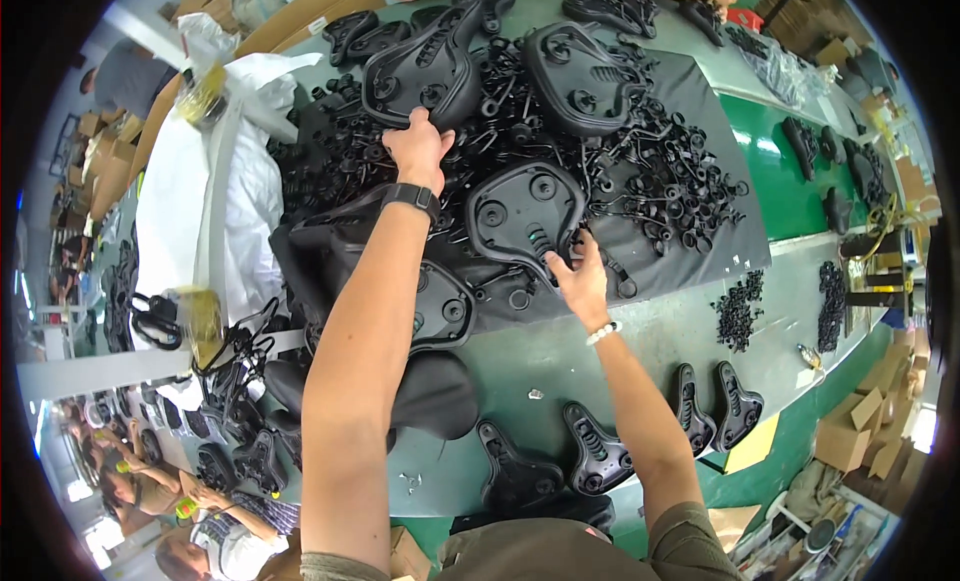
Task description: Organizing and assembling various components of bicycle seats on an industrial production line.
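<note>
Cardboard boxes (860, 431) stand at four o'clock on the floor of a crowded workshop, with co-workers (240, 551) between seven and eight. From where I sit at a distance, the head view gives me a green workbench (530, 356), partly covered by a black cloth (735, 243) beneath a tangled heap of loose black parts (670, 186), many of them rings and bent rods. White sheeting (255, 221) hangs on the nine-to-ten o'clock side.

My left hand (418, 151) reaches out toward eleven, a dark watch (411, 198) on its wrist. Its fingers are half curled against the near rim of a large black shell (425, 79); I cannot tell whether they grip it or only touch it.

My right hand (582, 281), at three, has thumb and fingers closed in about the narrow end of a smaller saddle-shaped shell (522, 209). That piece lies toward one o'clock, its wide end pointing away from me. Pale beads (603, 333) circle this wrist.

Farther out at one rests another large shell (570, 86). Tiny black pieces (738, 316) form a pile past the right hand at three, and four small shells (519, 468) line the near edge from four to nearly six.
</note>
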The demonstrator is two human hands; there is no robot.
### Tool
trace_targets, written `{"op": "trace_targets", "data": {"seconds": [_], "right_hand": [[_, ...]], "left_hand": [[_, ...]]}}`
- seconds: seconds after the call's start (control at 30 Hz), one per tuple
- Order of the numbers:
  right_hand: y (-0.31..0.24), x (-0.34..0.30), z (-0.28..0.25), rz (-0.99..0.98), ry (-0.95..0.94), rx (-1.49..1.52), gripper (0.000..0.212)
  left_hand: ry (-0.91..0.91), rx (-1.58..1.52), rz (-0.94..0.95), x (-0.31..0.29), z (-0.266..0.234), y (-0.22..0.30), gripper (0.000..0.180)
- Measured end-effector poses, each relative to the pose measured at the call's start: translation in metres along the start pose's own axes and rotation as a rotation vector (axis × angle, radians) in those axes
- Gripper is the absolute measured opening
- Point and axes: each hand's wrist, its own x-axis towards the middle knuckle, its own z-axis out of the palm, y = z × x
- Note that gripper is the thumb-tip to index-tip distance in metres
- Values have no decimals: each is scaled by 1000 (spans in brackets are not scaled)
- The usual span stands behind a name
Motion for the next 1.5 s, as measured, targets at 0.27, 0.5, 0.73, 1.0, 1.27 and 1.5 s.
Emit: {"op": "trace_targets", "data": {"seconds": [0.27,0.5,0.73,1.0,1.27,1.5], "right_hand": [[32,3,-7,89,-129,74,77],[24,-62,-66,-167,-104,19,43],[29,-98,-78,-5,190,137,49],[65,43,-103,120,240,335,44],[-42,-138,-2,328,-425,610,71],[-111,-98,30,134,-392,637,71]], "left_hand": [[-266,740,596,-50,-93,-19,51],[99,1212,607,-73,-181,-13,72],[142,725,207,-65,-226,-32,83],[-93,616,571,-178,-241,-58,52],[-301,574,398,-234,-252,-89,57],[406,821,369,-120,-344,-41,92]]}}
